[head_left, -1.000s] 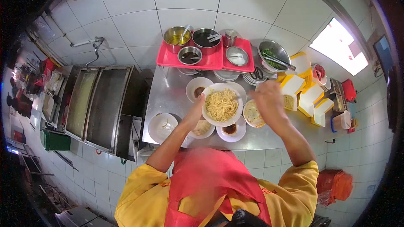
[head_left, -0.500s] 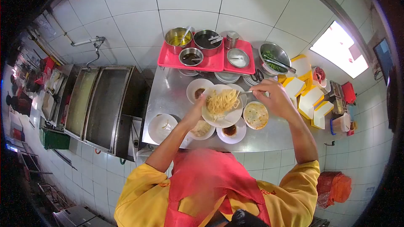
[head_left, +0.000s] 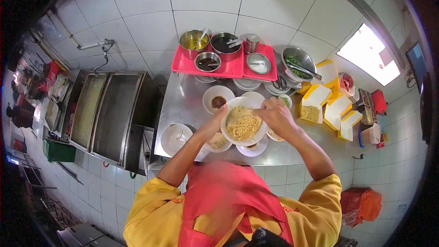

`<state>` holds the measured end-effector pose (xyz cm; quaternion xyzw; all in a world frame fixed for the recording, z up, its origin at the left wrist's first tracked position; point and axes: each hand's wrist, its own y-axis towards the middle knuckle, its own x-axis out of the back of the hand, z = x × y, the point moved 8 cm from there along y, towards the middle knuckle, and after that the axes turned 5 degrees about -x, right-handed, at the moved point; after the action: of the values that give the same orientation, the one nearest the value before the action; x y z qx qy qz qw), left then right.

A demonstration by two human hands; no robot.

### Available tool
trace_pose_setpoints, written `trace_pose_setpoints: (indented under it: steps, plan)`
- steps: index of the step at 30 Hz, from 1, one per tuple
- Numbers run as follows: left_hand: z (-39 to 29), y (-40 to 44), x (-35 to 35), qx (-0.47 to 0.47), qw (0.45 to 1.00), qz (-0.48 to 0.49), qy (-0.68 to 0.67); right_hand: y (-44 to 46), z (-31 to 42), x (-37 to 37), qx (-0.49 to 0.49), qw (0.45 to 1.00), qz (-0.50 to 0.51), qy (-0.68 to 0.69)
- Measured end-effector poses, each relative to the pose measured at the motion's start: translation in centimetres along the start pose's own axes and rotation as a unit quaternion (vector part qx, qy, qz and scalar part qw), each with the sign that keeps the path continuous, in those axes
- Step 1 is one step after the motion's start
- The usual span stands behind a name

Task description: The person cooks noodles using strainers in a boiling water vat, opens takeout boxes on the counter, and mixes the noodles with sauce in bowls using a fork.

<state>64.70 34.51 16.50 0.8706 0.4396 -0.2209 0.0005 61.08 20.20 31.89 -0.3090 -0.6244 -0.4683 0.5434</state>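
Observation:
My left hand (head_left: pixel 212 126) grips the left rim of a white bowl (head_left: pixel 224 130) and holds it over the counter. Pale yellow noodles (head_left: pixel 243 124) fill the bowl. At its right rim my right hand (head_left: pixel 276 113) is closed around a metal utensil, now mostly hidden by the fingers. Behind the held bowl stands a white bowl with brown sauce (head_left: pixel 218 103). Partly covered beneath it are a bowl with pale contents (head_left: pixel 217 142) and another white bowl (head_left: pixel 256 150). A used-looking white bowl (head_left: pixel 176 140) sits at the left.
Red trays (head_left: pixel 233 72) at the back carry sauce pots. A steel bowl of greens (head_left: pixel 298 64) stands at the right with tongs across it. Several yellow boxes (head_left: pixel 337 110) line the right side; one holds noodles (head_left: pixel 311 113). Steel basins (head_left: pixel 105 114) are at the left.
The noodles that were bunched up at the utensil now lie lower in the bowl. My right hand has moved down and left to the rim, uncovering the noodle-filled yellow box.

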Motion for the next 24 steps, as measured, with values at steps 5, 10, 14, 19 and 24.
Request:
trace_pose_setpoints:
  steps: [5,10,14,19,24]
  plan:
    - [-1.4,-1.4,0.1,0.016,1.000,-0.001,0.002,-0.8,-1.4,6.4,-0.005,0.999,-0.026,-0.032]
    - [-1.0,-1.0,0.1,0.016,1.000,-0.002,-0.019,-2.4,-1.4,-0.6,-0.073,0.985,0.110,-0.112]
    - [-0.1,-0.3,-0.1,0.007,1.000,0.002,0.005,-2.9,-2.6,-3.7,-0.171,0.950,0.134,0.223]
    - [0.3,-0.5,0.4,0.008,1.000,0.001,-0.012,-3.0,-5.4,-2.1,-0.277,0.835,0.214,0.425]
    - [-0.3,-0.9,0.1,0.008,1.000,-0.009,0.002,-1.4,-1.3,5.3,-0.071,0.989,0.022,-0.124]
